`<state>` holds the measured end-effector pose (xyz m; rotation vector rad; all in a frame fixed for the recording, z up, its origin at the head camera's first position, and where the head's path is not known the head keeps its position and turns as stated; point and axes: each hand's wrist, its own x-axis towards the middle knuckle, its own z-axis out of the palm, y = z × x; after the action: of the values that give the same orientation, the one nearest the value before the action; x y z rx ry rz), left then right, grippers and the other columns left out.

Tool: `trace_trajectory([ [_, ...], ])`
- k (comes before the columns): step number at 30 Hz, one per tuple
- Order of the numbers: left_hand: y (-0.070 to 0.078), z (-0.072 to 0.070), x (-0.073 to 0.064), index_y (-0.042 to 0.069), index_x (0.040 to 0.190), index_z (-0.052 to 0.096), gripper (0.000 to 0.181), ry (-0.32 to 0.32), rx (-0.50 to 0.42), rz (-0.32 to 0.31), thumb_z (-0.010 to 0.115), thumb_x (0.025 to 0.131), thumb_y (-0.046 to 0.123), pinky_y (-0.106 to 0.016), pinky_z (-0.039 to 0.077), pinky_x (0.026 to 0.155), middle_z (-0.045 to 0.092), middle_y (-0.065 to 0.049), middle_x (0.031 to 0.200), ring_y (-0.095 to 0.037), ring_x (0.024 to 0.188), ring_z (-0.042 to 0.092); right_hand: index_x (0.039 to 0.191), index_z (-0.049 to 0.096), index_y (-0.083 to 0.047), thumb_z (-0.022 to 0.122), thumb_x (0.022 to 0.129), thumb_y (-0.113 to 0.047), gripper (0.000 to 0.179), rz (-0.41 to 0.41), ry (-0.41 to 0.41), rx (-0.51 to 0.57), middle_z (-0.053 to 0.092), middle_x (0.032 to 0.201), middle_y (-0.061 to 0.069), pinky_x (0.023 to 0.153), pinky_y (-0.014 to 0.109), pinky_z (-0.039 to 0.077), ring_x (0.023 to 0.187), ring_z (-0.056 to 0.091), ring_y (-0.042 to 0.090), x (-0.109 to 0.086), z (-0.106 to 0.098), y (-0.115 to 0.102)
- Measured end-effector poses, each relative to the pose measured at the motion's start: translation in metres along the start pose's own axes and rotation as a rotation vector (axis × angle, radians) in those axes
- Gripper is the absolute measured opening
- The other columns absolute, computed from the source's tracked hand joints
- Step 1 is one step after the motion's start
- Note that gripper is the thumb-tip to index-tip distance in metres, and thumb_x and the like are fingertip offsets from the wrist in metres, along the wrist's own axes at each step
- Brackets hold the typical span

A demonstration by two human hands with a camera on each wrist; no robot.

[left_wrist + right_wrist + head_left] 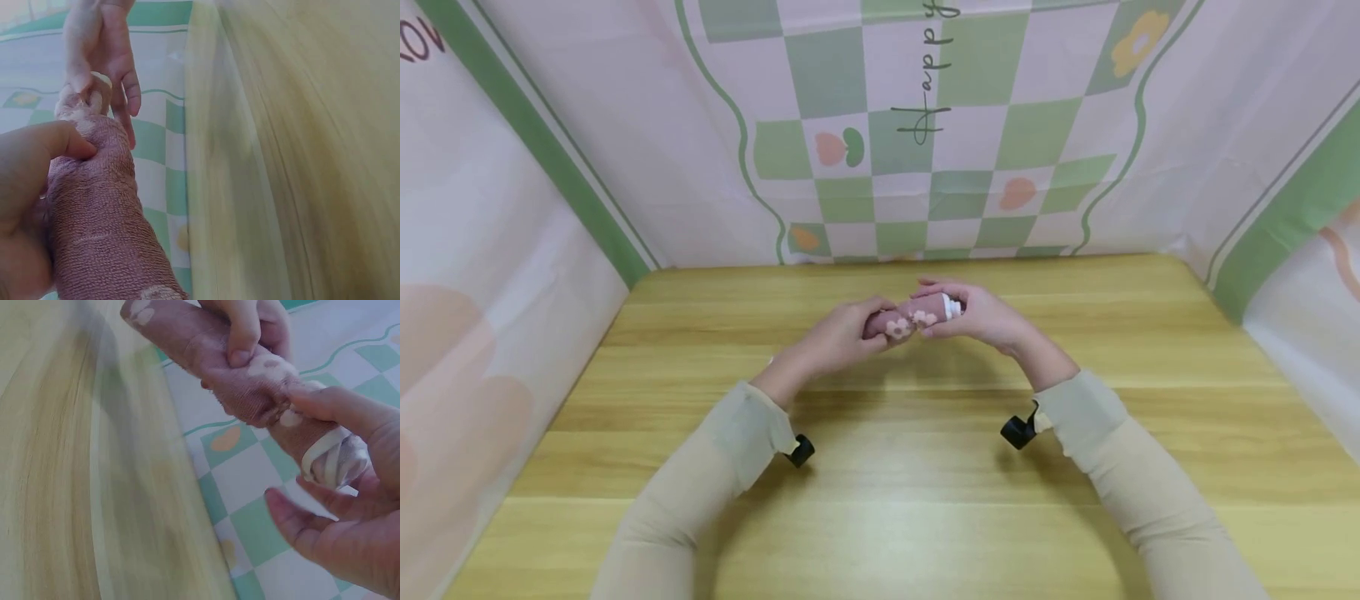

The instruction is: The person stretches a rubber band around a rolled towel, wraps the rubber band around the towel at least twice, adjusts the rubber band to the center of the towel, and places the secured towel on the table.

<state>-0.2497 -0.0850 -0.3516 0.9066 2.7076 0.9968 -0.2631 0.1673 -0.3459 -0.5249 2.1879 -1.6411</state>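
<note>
A mauve terry-cloth roll with pale flowers, looking like a rolled-up towel (922,312), is held in the air over the table between both hands. My left hand (850,329) grips one length of it, thumb (78,147) lying along the top. At the other end, my right hand (988,317) has its thumb (312,401) on the cloth, near a crumpled bend in the middle. Several right fingers (290,519) extend away from the cloth. White bands (325,450) wrap the end beside my right palm. How the fingers behind the roll lie is hidden.
Below the hands is a wood-grain table (895,517). A fabric backdrop with green checks (970,50) rises behind its far edge, and printed cloth hangs at both sides. A small black camera (1018,432) sits at the right cuff, another (802,451) at the left.
</note>
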Motion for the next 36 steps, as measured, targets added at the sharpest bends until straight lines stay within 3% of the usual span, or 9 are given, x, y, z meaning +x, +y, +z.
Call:
trace_trajectory([
  [4, 0.000, -0.002, -0.002, 0.008, 0.138, 0.060, 0.040, -0.013, -0.082, -0.030, 0.065, 0.098, 0.014, -0.033, 0.051, 0.072, 0.067, -0.009, 0.112, -0.020, 0.084, 0.060, 0.138, 0.057, 0.005, 0.075, 0.091, -0.007, 0.051, -0.003, 0.027, -0.025, 0.061, 0.133, 0.019, 0.096, 0.033, 0.052, 0.112, 0.060, 0.026, -0.001, -0.001, 0.001],
  [8, 0.000, -0.004, -0.003, 0.010, 0.140, 0.059, 0.041, -0.039, -0.125, -0.049, 0.065, 0.099, 0.015, -0.034, 0.052, 0.076, 0.066, -0.008, 0.115, -0.020, 0.090, 0.061, 0.129, 0.063, 0.007, 0.072, 0.094, -0.012, 0.041, 0.005, 0.072, -0.029, 0.068, 0.112, 0.012, 0.096, 0.039, 0.051, 0.101, 0.062, 0.023, -0.001, -0.002, 0.004],
  [16, -0.001, -0.008, -0.004, 0.010, 0.143, 0.057, 0.045, -0.087, -0.204, -0.077, 0.065, 0.099, 0.012, -0.036, 0.053, 0.082, 0.065, -0.008, 0.121, -0.021, 0.097, 0.062, 0.126, 0.065, 0.010, 0.069, 0.096, -0.012, 0.037, -0.013, 0.105, 0.048, 0.073, 0.103, 0.001, 0.090, 0.030, 0.051, 0.098, 0.065, 0.018, 0.002, 0.000, 0.004],
  [18, 0.001, -0.008, -0.004, 0.010, 0.145, 0.056, 0.047, -0.084, -0.184, -0.070, 0.065, 0.099, 0.013, -0.036, 0.053, 0.087, 0.064, -0.008, 0.124, -0.020, 0.102, 0.062, 0.126, 0.065, 0.010, 0.069, 0.097, -0.012, 0.037, -0.013, 0.099, 0.057, 0.073, 0.102, 0.000, 0.090, 0.029, 0.050, 0.097, 0.065, 0.018, 0.002, 0.000, 0.003],
  [23, 0.008, -0.010, -0.003, 0.012, 0.140, 0.058, 0.041, 0.011, -0.114, 0.013, 0.062, 0.099, 0.011, -0.039, 0.051, 0.097, 0.063, -0.006, 0.127, -0.019, 0.112, 0.059, 0.125, 0.065, 0.010, 0.069, 0.097, -0.013, 0.036, 0.001, 0.098, 0.050, 0.072, 0.100, 0.000, 0.092, 0.031, 0.049, 0.096, 0.064, 0.018, 0.003, 0.000, 0.003],
  [29, 0.017, -0.007, 0.004, 0.011, 0.115, 0.071, 0.015, 0.167, -0.054, 0.100, 0.063, 0.102, 0.009, -0.038, 0.050, 0.098, 0.069, -0.001, 0.114, -0.017, 0.108, 0.061, 0.126, 0.064, 0.011, 0.068, 0.097, -0.010, 0.036, -0.012, 0.081, 0.061, 0.073, 0.099, 0.000, 0.091, 0.032, 0.051, 0.093, 0.067, 0.017, 0.002, 0.001, 0.001],
  [36, 0.020, -0.006, 0.005, 0.010, 0.106, 0.073, 0.010, 0.180, -0.002, 0.137, 0.067, 0.099, 0.005, -0.032, 0.051, 0.094, 0.069, 0.000, 0.106, -0.016, 0.101, 0.063, 0.124, 0.063, 0.014, 0.064, 0.099, -0.006, 0.032, -0.032, 0.083, 0.105, 0.073, 0.097, 0.000, 0.086, 0.029, 0.055, 0.089, 0.068, 0.014, 0.002, 0.006, -0.002],
])
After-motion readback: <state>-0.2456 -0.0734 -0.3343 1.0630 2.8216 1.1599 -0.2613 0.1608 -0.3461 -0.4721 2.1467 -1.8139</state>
